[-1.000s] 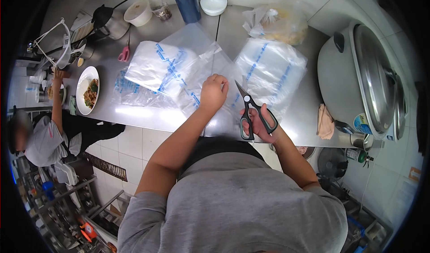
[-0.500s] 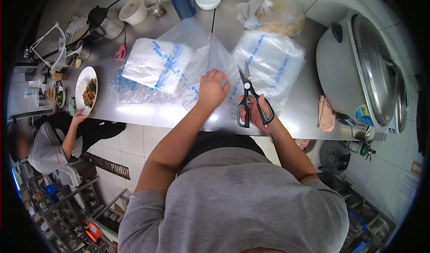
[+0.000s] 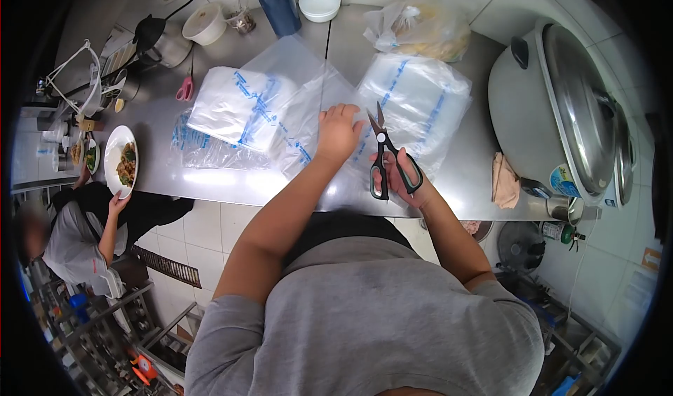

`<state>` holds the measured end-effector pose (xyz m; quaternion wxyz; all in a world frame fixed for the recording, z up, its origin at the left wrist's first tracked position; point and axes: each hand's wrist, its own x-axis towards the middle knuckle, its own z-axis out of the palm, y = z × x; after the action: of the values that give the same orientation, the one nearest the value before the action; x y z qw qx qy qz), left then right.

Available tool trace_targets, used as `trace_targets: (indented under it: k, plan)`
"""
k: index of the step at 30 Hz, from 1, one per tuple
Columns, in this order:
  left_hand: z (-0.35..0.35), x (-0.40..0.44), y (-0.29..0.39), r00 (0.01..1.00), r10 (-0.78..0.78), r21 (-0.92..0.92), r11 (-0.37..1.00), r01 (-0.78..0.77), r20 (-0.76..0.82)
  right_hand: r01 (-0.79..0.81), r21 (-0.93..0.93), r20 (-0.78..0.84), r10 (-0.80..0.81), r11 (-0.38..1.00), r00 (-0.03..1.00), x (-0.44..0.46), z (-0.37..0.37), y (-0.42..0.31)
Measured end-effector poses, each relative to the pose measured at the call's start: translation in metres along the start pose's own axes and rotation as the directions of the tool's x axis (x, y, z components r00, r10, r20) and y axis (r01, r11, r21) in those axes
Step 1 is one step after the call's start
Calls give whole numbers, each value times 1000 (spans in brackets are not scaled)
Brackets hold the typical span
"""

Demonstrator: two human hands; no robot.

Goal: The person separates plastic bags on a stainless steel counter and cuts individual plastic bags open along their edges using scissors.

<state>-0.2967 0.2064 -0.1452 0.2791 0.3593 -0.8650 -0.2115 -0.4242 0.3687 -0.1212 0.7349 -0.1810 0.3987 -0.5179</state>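
Black-handled scissors point(image 3: 382, 138) are in my right hand point(image 3: 401, 175), blades slightly apart and pointing away from me. My left hand point(image 3: 340, 133) rests on a clear plastic bag point(image 3: 312, 80), its fingers bent; whether they pinch the plastic I cannot make out. To the left lies a stack of white plastic bags point(image 3: 231, 105) with blue print, partly under the clear bag. A second stack of bags point(image 3: 413, 98) lies to the right, just beyond the scissors.
At the left a co-worker point(image 3: 80, 220) holds a plate of food point(image 3: 120, 161). A large lidded pot point(image 3: 519, 101) and a cloth point(image 3: 505, 180) stand at the right. Along the back are a kettle point(image 3: 167, 45), blue bottle point(image 3: 277, 7), white bowl point(image 3: 320, 4) and filled bag point(image 3: 427, 31).
The scissors have shifted slightly left and their blades are closer to my left hand. The co-worker has taken hold of the plate and moved it left, off its earlier place.
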Motion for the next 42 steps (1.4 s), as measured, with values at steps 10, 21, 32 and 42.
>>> trace_targets:
  k: [10,21,32,42]
  plan:
    - [-20,-11,9,987,151,86,986,-146,-56,-7,-47,46,9,999,999,-8,5,1]
    - [-14,5,10,969,239,115,966,-231,-65,-56,-18,31,56,998,998,-12,9,-14]
    - [-27,-5,25,974,176,-25,983,-181,-141,-14,-252,-59,-1,968,998,-17,19,-9]
    - [-30,-3,21,968,200,23,980,-199,-152,51,-279,-166,-101,959,981,-24,30,-16]
